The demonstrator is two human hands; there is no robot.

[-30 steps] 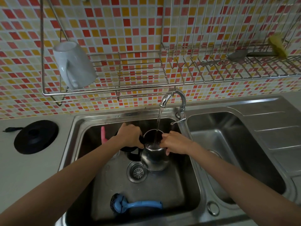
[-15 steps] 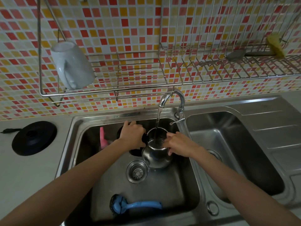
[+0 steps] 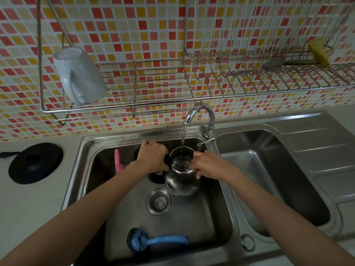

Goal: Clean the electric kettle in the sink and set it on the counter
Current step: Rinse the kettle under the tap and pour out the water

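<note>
A shiny steel electric kettle [image 3: 182,184] stands upright in the left sink basin [image 3: 192,223], its mouth open under the running tap [image 3: 199,116]. Water streams from the spout into the kettle. My left hand [image 3: 153,157] is closed around the kettle's black handle on its left side. My right hand [image 3: 208,166] rests on the kettle's rim and right side, fingers curled over the edge. The kettle's black round base [image 3: 35,163] lies on the grey counter at the left, its cord leading off the left edge.
A blue-handled dish brush [image 3: 153,241] lies at the basin's front; a pink item [image 3: 118,164] leans at its back left. The drain strainer [image 3: 159,201] sits before the kettle. A second basin [image 3: 269,169] and drainboard are right. Above, a wire rack holds a white mug [image 3: 78,75].
The kettle and both hands have kept their hold under the running water, and the kettle has shifted slightly toward the back of the basin. The view has tilted a little.
</note>
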